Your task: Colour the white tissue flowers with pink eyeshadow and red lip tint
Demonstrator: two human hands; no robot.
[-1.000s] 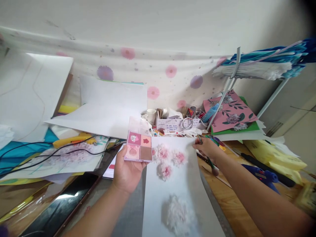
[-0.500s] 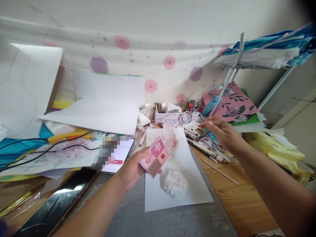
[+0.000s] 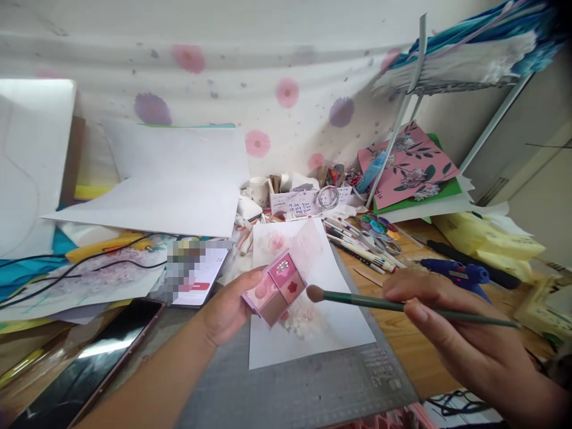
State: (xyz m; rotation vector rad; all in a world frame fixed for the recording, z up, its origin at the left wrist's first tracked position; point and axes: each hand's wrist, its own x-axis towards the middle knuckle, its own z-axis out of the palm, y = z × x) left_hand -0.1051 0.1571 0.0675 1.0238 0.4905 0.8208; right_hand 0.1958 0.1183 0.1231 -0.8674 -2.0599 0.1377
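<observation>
My left hand (image 3: 230, 310) holds an opened makeup palette (image 3: 276, 289) with pink and brown pans, its clear lid tilted up behind. Between the thumb and fingers of my right hand (image 3: 447, 316) is a green-handled makeup brush (image 3: 370, 301). The brush's brown tip points left, just beside the palette's right edge; I cannot tell whether they touch. Below the palette lies a sheet of white paper (image 3: 330, 333). On it sits a fluffy white and pale pink flower-like clump (image 3: 308, 325), partly hidden by the palette.
A grey cutting mat (image 3: 214, 381) lies under the paper. Phones (image 3: 111, 363) and black cables are at the left. Pens (image 3: 357, 247), scissors and a blue glue gun (image 3: 456, 274) lie at the right. A labelled box (image 3: 290, 202) stands at the back.
My right hand has come down and nearer from over the pens, bringing the brush tip beside the palette. The palette stays in my left hand. The whole view has shifted slightly.
</observation>
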